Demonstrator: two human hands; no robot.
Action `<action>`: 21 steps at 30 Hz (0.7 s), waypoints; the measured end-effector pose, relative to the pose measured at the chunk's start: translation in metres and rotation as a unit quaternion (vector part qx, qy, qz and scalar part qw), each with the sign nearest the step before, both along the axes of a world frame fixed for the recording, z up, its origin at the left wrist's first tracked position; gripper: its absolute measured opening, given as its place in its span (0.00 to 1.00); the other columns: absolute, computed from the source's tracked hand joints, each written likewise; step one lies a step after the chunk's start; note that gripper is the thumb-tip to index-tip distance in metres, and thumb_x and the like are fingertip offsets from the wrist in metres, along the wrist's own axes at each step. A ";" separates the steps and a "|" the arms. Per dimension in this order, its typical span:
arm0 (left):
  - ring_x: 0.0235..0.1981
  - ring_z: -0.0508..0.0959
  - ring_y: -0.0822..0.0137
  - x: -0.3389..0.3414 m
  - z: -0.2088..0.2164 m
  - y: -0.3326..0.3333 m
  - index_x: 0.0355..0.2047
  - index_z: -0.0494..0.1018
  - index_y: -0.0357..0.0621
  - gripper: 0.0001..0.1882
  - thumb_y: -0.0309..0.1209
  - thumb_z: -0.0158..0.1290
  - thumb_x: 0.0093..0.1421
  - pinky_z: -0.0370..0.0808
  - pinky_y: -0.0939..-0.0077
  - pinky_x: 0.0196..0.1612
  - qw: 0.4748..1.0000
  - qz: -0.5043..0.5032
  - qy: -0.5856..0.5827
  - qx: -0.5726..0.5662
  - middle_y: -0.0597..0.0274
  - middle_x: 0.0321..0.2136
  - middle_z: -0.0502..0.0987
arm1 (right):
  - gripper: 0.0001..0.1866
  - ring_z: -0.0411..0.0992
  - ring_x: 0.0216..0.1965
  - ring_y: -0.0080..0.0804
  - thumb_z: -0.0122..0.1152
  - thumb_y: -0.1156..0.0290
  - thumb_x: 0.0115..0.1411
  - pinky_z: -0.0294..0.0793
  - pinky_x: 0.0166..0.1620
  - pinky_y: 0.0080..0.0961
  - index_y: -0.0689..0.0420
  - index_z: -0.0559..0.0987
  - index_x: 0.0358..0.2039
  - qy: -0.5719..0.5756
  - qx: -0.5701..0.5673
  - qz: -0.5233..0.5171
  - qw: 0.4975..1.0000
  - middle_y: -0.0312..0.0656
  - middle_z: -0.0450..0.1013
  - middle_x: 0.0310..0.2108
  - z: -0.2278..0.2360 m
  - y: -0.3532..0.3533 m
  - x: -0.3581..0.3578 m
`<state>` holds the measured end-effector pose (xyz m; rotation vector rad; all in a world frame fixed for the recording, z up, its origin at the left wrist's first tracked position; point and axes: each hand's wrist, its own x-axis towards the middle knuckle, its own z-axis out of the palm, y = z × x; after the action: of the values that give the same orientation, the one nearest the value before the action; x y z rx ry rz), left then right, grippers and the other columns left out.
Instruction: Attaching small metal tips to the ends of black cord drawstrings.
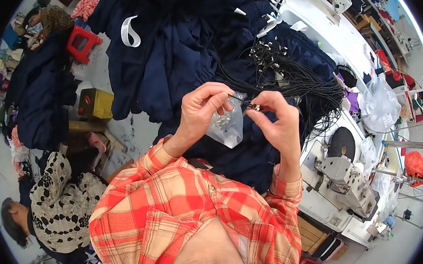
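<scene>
A short stretch of black cord (240,100) runs between my two hands in front of my chest. My left hand (202,110) pinches one part of it between thumb and fingers. At the other part, my right hand (278,121) grips the cord by a small shiny metal piece (256,107); its exact kind is too small to make out. Just below the hands lies a clear plastic bag (229,133) with small shiny pieces inside. Beyond my right hand spreads a bundle of black cords (302,84), several with metal bits at their ends. Dark blue fabric (162,68) is heaped underneath.
To the right stands a sewing machine (344,179) on a white table, with a black disc (342,141) beside it. A white strip (128,32) lies on the fabric. Left are a red stool (81,45), a yellow container (96,103) and a person in a patterned top (64,209).
</scene>
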<state>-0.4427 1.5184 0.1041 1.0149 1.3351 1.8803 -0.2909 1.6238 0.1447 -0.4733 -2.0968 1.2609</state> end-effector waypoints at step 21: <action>0.25 0.75 0.72 0.007 0.003 0.017 0.40 0.72 0.37 0.10 0.25 0.47 0.60 0.72 0.83 0.29 0.975 -0.092 0.202 -0.019 0.58 0.29 0.77 | 0.13 0.71 0.30 0.20 0.64 0.82 0.45 0.70 0.36 0.16 0.64 0.78 0.34 -0.045 0.030 -0.015 0.998 0.38 0.75 0.30 0.009 0.017 0.004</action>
<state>-0.4353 1.5350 0.1073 1.5033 1.4347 1.5576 -0.2864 1.6406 0.1533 -0.5404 -2.1872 1.1766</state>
